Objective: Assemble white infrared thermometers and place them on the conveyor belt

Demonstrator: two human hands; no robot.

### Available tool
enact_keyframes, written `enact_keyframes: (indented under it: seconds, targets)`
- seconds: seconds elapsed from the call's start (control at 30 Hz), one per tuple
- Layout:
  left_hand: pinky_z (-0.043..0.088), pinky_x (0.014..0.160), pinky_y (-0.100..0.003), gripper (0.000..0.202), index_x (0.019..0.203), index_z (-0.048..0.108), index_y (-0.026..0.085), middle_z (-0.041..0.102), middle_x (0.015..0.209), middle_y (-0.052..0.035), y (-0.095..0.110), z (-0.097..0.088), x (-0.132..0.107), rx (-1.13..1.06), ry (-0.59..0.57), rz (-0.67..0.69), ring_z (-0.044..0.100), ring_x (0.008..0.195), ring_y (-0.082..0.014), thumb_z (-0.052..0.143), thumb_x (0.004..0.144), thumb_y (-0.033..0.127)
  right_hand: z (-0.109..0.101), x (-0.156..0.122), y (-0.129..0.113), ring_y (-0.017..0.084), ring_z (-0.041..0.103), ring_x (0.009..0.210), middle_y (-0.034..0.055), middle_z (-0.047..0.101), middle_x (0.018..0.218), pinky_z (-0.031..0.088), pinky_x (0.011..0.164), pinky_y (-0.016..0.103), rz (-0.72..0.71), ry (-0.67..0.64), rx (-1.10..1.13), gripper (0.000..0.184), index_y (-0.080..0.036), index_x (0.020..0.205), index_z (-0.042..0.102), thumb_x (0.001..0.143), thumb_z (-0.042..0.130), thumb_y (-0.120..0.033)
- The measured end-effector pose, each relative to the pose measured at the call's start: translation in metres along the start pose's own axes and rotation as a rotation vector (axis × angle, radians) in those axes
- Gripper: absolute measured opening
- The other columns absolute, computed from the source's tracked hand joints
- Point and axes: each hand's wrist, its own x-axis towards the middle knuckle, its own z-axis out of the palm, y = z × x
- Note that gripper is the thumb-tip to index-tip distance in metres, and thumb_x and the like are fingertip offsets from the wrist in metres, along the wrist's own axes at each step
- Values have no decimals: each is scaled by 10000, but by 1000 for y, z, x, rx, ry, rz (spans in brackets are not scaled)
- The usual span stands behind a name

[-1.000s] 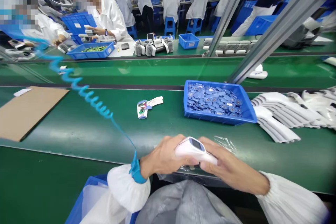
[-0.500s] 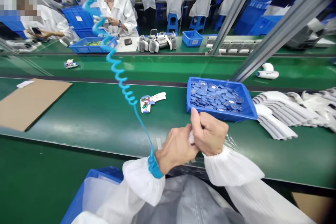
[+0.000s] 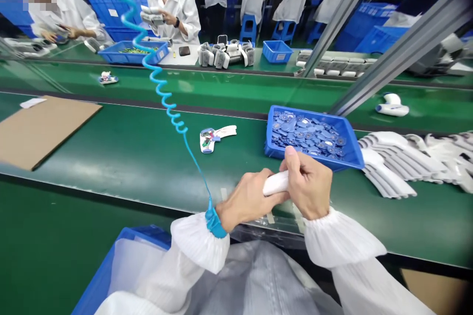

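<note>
Over the bench's front edge, both my hands close around a white plastic handle piece point(image 3: 275, 184), whose smooth middle shows between them. My left hand point(image 3: 247, 198), with a blue coiled cord point(image 3: 162, 89) running from its wristband, wraps one end. My right hand point(image 3: 311, 183) grips the other end with the thumb uppermost, hiding that part. Beyond them sits a blue bin point(image 3: 314, 160) of flat blue plastic parts point(image 3: 306, 133). An opened white device half point(image 3: 207, 141) with wires and a circuit board lies to the left.
White plastic shells point(image 3: 402, 157) lie in rows at the right. Cardboard point(image 3: 48, 128) rests at the left. A metal post point(image 3: 399, 44) slants up behind the bin. Across the green belt point(image 3: 229, 87), which carries a white device point(image 3: 392, 105), people in white coats sit at work.
My hands have shifted slightly right and parted a little, so more of the white piece shows. On the far belt, the white devices appear farther right.
</note>
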Motion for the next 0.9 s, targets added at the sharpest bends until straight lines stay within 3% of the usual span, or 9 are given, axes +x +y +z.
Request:
enact_keyframes:
  seconds: [0.23,0.37,0.47,0.6,0.67,0.77,0.83,0.9]
  targets:
    - [444,634,-380,250,1008,639,134,749,843,-175,5,9,0,355,8,26,727,740,-357,614,895,356,15,-5,5,109,422,472,1,483,489,312,552,312,-130,53,-63,571,-219,493,440,1044,441,-371]
    - [459,638,-335,209,969,616,186,758,891,-112,2,11,3,147,9,39,734,780,-296,633,904,384,5,-4,9,111,488,522,5,536,533,364,590,290,-110,14,-65,552,-207,533,503,1054,429,-376]
    - [478,643,-328,250,1064,599,183,762,978,-108,1,14,5,42,-5,29,740,823,-290,643,887,354,3,-6,11,122,531,580,8,577,578,379,623,281,-101,-86,-88,515,-204,564,531,1018,500,-444]
    - [475,670,-394,283,1086,615,121,752,962,-180,2,20,5,359,5,-32,735,814,-369,623,849,275,17,-12,10,117,528,534,23,595,555,345,591,286,-17,-117,-155,585,-197,546,547,1053,391,-443]
    - [464,661,-381,286,1096,619,136,758,962,-159,2,19,2,382,6,-61,736,807,-350,614,882,326,17,-8,12,113,542,524,14,607,549,346,575,276,-16,-175,-173,597,-195,543,570,1050,404,-461]
    - [426,617,-334,274,1003,619,194,758,890,-79,1,3,-6,287,-2,-143,720,756,-283,596,934,458,-5,17,31,111,604,560,-9,666,603,412,580,237,-49,-279,-183,557,-208,620,660,1049,424,-473]
    - [414,613,-317,267,922,604,216,735,818,-33,-1,-15,-11,263,0,-207,692,722,-248,609,937,482,-28,44,57,141,686,704,18,756,792,495,679,240,-57,-277,-219,458,-209,809,747,1048,423,-427]
    - [435,653,-309,211,991,608,226,734,867,-12,-4,-33,-14,276,35,-218,683,754,-227,649,926,422,-48,74,92,209,718,918,91,775,1048,542,821,310,-66,-251,-286,334,-178,1008,768,999,483,-352]
